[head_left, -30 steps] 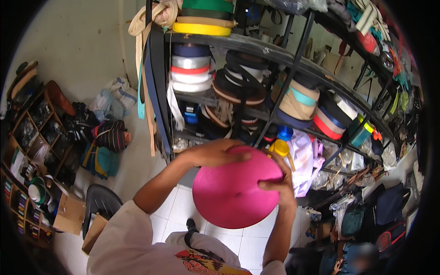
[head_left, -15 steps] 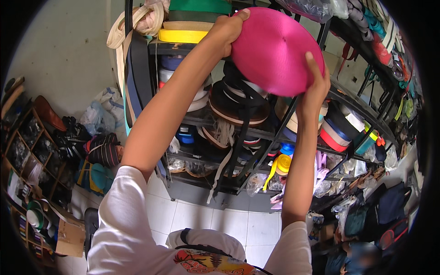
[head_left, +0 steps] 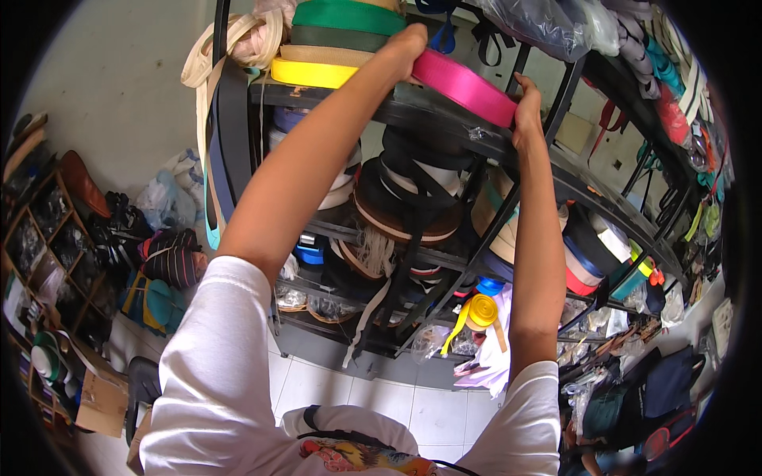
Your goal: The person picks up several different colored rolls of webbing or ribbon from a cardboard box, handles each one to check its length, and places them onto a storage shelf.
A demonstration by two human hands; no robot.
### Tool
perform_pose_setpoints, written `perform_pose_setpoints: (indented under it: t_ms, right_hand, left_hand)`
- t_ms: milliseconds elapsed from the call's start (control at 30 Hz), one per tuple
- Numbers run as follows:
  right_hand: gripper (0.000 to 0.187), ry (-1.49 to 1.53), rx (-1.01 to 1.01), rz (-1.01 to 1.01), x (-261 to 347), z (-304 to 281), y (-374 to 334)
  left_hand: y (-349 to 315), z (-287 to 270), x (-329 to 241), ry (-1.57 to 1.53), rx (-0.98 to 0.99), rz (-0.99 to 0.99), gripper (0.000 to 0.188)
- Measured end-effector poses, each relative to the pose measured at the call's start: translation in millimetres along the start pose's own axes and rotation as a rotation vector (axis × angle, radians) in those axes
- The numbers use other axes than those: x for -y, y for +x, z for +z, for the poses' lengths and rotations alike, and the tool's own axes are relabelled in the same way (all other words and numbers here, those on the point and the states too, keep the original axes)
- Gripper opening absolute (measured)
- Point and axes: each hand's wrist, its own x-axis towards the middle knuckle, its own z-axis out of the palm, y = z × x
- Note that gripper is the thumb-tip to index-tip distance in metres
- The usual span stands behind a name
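Pink webbing roll (head_left: pixel 464 87) sits flat at the upper shelf's (head_left: pixel 432 117) front edge, between both hands. Left hand (head_left: pixel 406 54) curls at its left end, grip unclear; right hand (head_left: pixel 527 113) stands loosely open beside its right end. Leftward, a yellow roll (head_left: pixel 313 73) lies near the shelf's left corner.

Pink roll (head_left: pixel 468 89), front edge of upper shelf (head_left: pixel 444 123): flat faces hidden; contact with the shelf cannot be told. Left hand (head_left: pixel 406 54): fingers partly hidden at the roll's left end. Yellow roll (head_left: pixel 312 73), shelf's left end: right side hidden behind left forearm (head_left: pixel 317 151). Clear plastic bag (head_left: pixel 540 28): cut off by upper picture edge. Shirt print (head_left: pixel 369 458): cut off by lower picture edge.
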Motion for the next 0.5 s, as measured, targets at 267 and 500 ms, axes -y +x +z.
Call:
perform_pose_setpoints:
  t_ms: [267, 500]
  right_hand:
    - [0.066, -0.344, -0.099, -0.009, -27.1, -30.4, 64.2]
    - [0.073, -0.183, 0.001, 0.036, -39.5, -28.6, 73.1]
  left_hand:
    - [27.4, 18.2, 40.3, 0.278, 0.062, 0.074, 0.075]
    - [42.2, 14.4, 47.3, 0.451, 0.044, 0.081, 0.078]
